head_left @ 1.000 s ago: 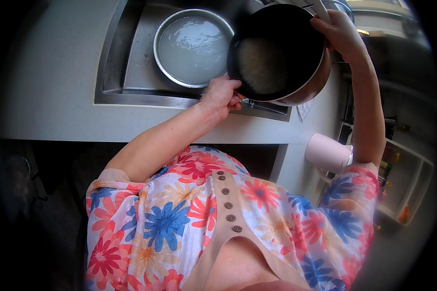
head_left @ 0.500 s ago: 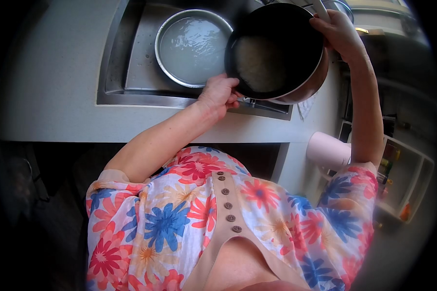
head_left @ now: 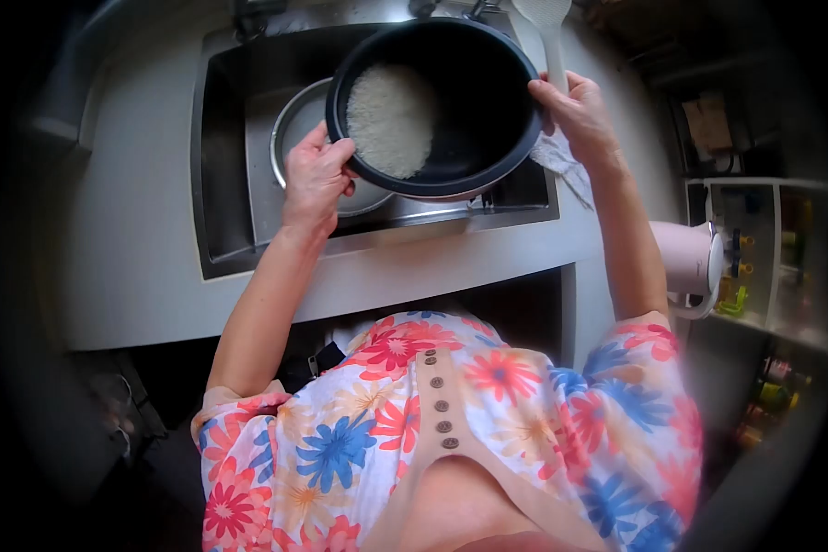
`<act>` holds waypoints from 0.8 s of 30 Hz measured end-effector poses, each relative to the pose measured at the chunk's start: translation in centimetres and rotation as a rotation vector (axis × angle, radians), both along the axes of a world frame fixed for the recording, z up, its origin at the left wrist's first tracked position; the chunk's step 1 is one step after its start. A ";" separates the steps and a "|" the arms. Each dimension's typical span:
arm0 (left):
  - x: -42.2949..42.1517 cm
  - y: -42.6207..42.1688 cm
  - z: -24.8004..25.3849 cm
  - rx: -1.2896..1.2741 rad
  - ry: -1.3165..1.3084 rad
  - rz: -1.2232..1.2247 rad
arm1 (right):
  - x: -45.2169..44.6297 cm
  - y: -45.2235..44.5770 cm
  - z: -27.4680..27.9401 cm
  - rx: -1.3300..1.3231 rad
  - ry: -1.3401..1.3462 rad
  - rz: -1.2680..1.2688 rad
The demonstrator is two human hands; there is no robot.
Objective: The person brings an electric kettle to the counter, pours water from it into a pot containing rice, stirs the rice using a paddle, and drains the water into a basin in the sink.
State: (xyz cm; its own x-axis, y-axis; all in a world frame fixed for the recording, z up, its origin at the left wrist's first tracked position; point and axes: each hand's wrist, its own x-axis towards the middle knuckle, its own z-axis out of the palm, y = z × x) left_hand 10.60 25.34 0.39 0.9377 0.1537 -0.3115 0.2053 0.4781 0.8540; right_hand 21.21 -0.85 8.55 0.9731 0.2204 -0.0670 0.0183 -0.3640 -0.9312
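Observation:
A dark round pot [head_left: 474, 110] is held over the sink, its inside facing me. White rice [head_left: 392, 120] lies on the left part of its bottom. My left hand [head_left: 316, 175] grips the pot's lower left rim, thumb over the edge. At the right rim my right hand [head_left: 575, 115] is closed on the pot, and a white paddle [head_left: 552, 41] rises beside its fingers. Behind the pot, partly covered by it and by my left hand, a round metal pan [head_left: 290, 120] sits in the sink.
The metal sink [head_left: 225, 166] is set in a pale counter [head_left: 147, 230], with a faucet at its far side. A white cloth [head_left: 566, 164] lies right of the sink. Further right are a pink kettle [head_left: 685, 259] and a white shelf [head_left: 743, 184] with small items.
The pot has moved left and now covers much of the metal pan. Both hands moved left with it. The rice shows more clearly, and the view has shifted.

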 end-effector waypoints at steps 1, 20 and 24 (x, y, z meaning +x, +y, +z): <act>0.5 -0.3 0.6 0.033 -0.035 -0.030 | -0.5 -0.9 -0.5 0.043 0.012 -0.022; 13.7 -22.3 4.6 0.147 -0.303 -0.448 | -3.4 -24.8 -2.2 0.305 -0.116 -0.584; 15.0 -22.9 3.6 0.147 -0.309 -0.504 | -3.5 -25.7 -4.1 0.305 -0.085 -0.616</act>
